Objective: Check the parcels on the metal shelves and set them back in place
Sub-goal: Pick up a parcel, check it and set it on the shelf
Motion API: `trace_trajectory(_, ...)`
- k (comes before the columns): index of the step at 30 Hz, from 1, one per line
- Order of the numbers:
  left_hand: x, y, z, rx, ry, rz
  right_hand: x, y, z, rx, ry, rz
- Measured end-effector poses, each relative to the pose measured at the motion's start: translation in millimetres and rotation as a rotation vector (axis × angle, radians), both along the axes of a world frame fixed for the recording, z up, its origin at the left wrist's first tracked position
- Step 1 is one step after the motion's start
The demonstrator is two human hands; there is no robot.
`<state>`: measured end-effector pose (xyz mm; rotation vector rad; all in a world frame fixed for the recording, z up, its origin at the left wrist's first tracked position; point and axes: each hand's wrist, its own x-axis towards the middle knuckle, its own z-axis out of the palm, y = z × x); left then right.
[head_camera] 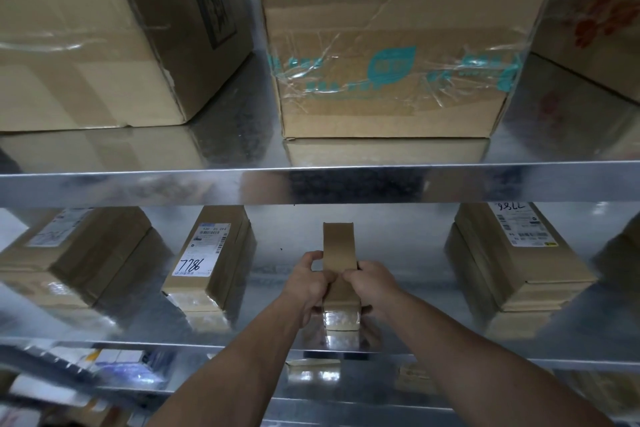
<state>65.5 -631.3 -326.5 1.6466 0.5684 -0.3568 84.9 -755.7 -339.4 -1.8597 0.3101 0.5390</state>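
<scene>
A narrow brown cardboard parcel [339, 246] stands on the middle metal shelf [298, 253], its long side running away from me. My left hand [306, 284] grips its left side, thumb on top. My right hand [372, 288] grips its right side the same way. The thumbs nearly meet on the parcel's top. Its taped near end [341, 317] faces me, close to the shelf's front edge.
On the same shelf lie a parcel marked 7786 [211, 260], a box at the far left [79, 253] and a labelled parcel [516, 260] at the right. The upper shelf [311, 184] carries three large cartons, one with teal tape [391, 59]. Lower shelves hold more items.
</scene>
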Motion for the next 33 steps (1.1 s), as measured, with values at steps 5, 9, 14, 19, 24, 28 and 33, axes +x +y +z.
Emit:
trace_trajectory(5,-4.1,0.8,3.3,-0.020,-0.033,-0.026,-4.6,-3.7,0.6,0.050,-0.030,0.006)
trace_trajectory(9,-4.3,1.6,6.2,-0.054,-0.075,-0.014,-6.6,-6.5,3.1,0.088,-0.050,-0.025)
trace_trajectory(14,-4.2,5.9,15.6,-0.129,-0.114,0.017,-6.7,-8.8,14.4,0.238,-0.011,-0.116)
trace_trajectory(19,-2.7,9.5,22.2,-0.195,-0.164,0.048,-0.1,-6.0,28.8,0.397,0.048,-0.169)
trace_trajectory(24,0.2,13.2,22.4,-0.202,-0.124,0.053,3.8,-7.7,27.2,0.390,0.058,-0.175)
trace_trajectory(28,0.0,13.6,27.2,-0.195,-0.129,0.045,1.8,-10.5,33.4,0.404,0.060,-0.144)
trace_trajectory(33,-0.8,11.5,33.6,-0.172,-0.119,0.021,0.7,-12.2,40.8,0.386,0.029,-0.102)
